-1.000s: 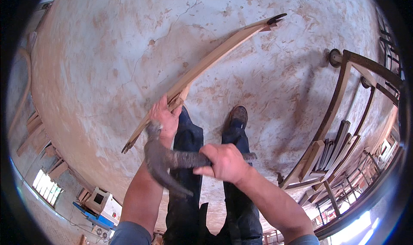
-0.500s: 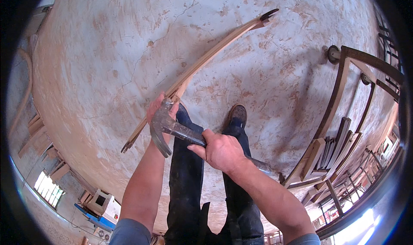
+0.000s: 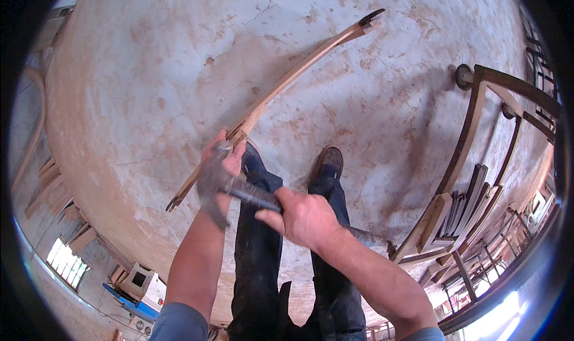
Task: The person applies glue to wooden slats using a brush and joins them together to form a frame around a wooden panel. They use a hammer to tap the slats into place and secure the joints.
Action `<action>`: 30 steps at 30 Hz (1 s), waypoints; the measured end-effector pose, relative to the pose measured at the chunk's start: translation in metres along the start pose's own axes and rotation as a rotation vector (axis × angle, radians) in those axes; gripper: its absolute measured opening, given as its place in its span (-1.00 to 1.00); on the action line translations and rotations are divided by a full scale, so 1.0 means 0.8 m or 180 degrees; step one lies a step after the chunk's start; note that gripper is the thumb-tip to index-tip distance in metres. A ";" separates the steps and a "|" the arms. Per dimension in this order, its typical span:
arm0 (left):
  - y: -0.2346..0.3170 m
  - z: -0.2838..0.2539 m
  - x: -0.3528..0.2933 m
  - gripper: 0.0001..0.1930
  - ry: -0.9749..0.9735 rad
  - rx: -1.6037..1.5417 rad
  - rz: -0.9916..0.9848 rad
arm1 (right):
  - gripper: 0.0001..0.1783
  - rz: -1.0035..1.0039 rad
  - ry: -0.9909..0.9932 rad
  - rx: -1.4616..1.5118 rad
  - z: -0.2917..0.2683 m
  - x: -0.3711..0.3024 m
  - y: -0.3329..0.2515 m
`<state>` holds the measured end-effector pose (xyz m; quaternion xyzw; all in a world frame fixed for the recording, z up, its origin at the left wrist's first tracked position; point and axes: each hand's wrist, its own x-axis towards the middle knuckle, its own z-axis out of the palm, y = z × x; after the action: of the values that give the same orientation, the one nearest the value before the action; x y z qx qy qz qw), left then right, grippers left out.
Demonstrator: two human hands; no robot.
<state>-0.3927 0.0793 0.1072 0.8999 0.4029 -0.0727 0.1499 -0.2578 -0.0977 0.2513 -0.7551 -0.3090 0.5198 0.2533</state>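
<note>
Curved pale wooden slat (image 3: 281, 90) runs from my left hand (image 3: 222, 155) out to the far right over the concrete floor (image 3: 137, 84). My right hand (image 3: 306, 216), fingers wrapped shut around the dark metal hammer (image 3: 230, 185), has brought its head up against the slat's near end since a second ago.

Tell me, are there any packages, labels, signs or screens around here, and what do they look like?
No packages, labels, signs or screens show clearly.
Nearest to one: a boxy white machine with a dark square opening, on a blue base, at the lower left edge; too small to tell more.
The left hand holds a curved wooden strip; the right hand holds a hammer.
</note>
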 end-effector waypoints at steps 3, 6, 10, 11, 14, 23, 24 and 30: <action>-0.005 0.002 0.006 -0.40 0.0074 0.0106 0.0160 | -0.42 -0.1136 0.0440 0.0411 -0.006 -0.019 -0.008; 0.011 -0.002 0.005 -0.40 0.0211 -0.0184 0.0189 | -0.42 -0.0364 0.0217 0.0110 0.012 0.004 0.035; -0.011 0.003 0.005 -0.37 0.0300 -0.0063 0.0235 | -0.43 0.0149 -0.0032 -0.0080 0.001 0.005 -0.006; -0.011 0.003 0.005 -0.37 0.0209 -0.0025 0.0160 | -0.44 0.0053 -0.0090 -0.0034 0.002 -0.001 -0.011; 0.023 -0.022 0.014 -0.36 -0.0576 0.0008 -0.0303 | -0.41 -0.1036 0.0271 0.0391 -0.001 -0.018 -0.003; 0.017 -0.033 0.010 -0.39 -0.0328 -0.0148 -0.0169 | -0.43 -0.0428 0.0206 0.0045 -0.002 -0.008 0.001; 0.016 -0.027 0.013 -0.40 -0.0320 -0.0017 -0.0188 | -0.42 -0.0782 0.0284 0.0202 -0.004 -0.012 0.002; 0.007 -0.016 0.008 -0.41 -0.0124 -0.0019 0.0031 | -0.39 0.0160 0.0159 -0.0175 0.014 0.013 0.018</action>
<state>-0.3844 0.0843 0.1187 0.8998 0.3958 -0.0883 0.1607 -0.2625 -0.0995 0.2312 -0.7820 -0.2976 0.4984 0.2270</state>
